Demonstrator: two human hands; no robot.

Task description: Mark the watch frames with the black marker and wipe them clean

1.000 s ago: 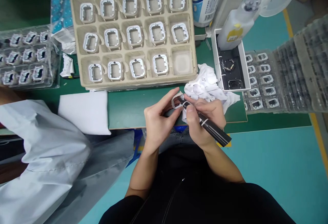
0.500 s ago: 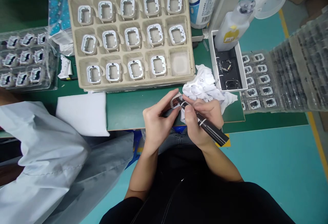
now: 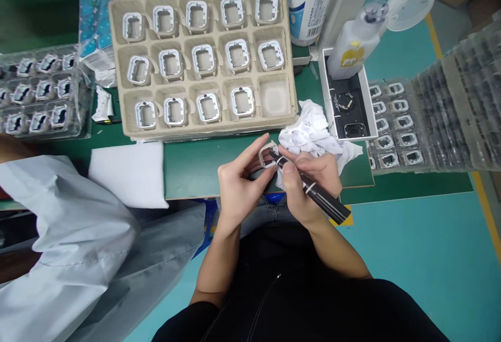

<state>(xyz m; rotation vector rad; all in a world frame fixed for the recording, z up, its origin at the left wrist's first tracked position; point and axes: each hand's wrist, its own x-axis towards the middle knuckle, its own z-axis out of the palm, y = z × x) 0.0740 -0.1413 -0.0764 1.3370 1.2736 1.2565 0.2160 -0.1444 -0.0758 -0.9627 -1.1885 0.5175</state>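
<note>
My left hand (image 3: 240, 188) pinches a small white square frame (image 3: 263, 155) with rounded corners between thumb and fingers, just above the table's front edge. In my right hand (image 3: 311, 188) is a black marker pen (image 3: 324, 201) with silver bands, gripped near its front end. The pen's tip meets the inner side of the frame; whether it touches cannot be made out. Beyond my hands lies a beige moulded tray (image 3: 225, 132) with similar white frames (image 3: 203, 60) in its pockets, one pocket at the near right being bare. A crumpled white cloth (image 3: 309, 130) lies behind my right hand.
Right of the cloth, a white box (image 3: 327, 96) holds a squeeze bottle (image 3: 352, 52) and dark parts. A large white canister (image 3: 311, 5) stands behind. Stacked clear trays (image 3: 442, 107) are at the right. A co-worker's pale sleeve (image 3: 66, 211) and a white foam sheet (image 3: 127, 175) are at left.
My left fingers have shifted slightly, and more of the frame shows. The pen stays against the frame, almost unmoved. The view has moved a little.
</note>
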